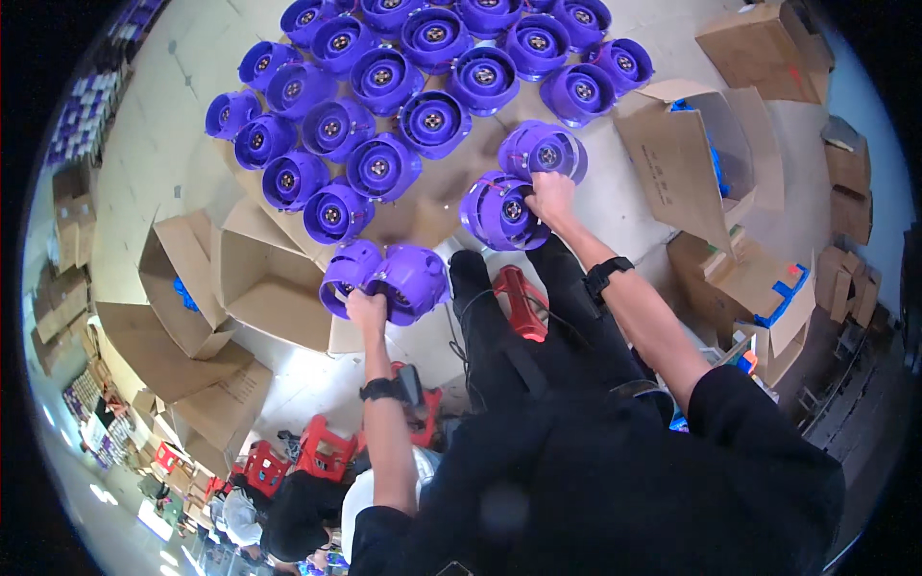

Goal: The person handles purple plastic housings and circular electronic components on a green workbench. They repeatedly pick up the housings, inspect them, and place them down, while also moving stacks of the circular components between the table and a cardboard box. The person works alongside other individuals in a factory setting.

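My left hand (368, 312) is closed on the near rims of a pair of purple round plastic housings (419, 276), which it holds side by side and tilted. Farther out and to the right, my right hand (552, 200) grips a second pair, a nearer purple housing (477, 213) and a farther one (519, 144); its fingertips are partly hidden inside the nearer one. Beyond both hands stand rows of several similar purple housings (381, 167), open side up, each with a round metallic hub in the middle.
A brown cardboard sheet (423, 206) lies under the rows. Open cartons stand left (274, 278) and right (672, 158). A red plastic piece (521, 302) is between my legs. Red stools (325, 448) and other people (298, 514) are at lower left.
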A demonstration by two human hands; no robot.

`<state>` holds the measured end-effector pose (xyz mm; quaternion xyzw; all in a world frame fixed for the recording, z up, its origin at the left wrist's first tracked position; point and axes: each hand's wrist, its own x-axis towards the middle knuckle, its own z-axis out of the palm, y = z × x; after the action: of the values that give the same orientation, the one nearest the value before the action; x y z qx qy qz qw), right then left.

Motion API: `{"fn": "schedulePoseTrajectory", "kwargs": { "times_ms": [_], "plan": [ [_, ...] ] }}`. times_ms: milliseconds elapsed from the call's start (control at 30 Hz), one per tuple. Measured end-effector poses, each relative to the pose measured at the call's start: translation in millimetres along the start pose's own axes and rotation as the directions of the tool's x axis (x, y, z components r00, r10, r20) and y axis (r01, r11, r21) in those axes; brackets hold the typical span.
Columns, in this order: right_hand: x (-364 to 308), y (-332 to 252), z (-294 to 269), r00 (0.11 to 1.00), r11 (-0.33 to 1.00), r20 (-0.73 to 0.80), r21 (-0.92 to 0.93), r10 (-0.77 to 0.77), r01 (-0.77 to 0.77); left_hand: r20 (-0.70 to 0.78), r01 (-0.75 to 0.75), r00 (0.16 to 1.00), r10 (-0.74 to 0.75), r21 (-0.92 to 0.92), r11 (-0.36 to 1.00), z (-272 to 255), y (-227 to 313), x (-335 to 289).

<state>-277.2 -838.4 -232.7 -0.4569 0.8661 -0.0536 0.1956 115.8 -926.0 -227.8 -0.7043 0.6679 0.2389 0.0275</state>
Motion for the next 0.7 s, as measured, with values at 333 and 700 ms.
{"fn": "schedulePoseTrajectory", "kwargs": {
  "times_ms": [333,700],
  "plan": [
    [-103,81,-92,0.987,0.99,-0.159,0.138,0.001,0.021,0.103,-0.183,0.946,0.307,-0.611,0.77,-79,-2,-57],
    [-480,152,-119,0.442,0.509,-0.266,0.289,0.856,-0.811,0.277,-0.697,0.281,0.919,-0.599,0.394,-24,298,-33]
  ]
}}
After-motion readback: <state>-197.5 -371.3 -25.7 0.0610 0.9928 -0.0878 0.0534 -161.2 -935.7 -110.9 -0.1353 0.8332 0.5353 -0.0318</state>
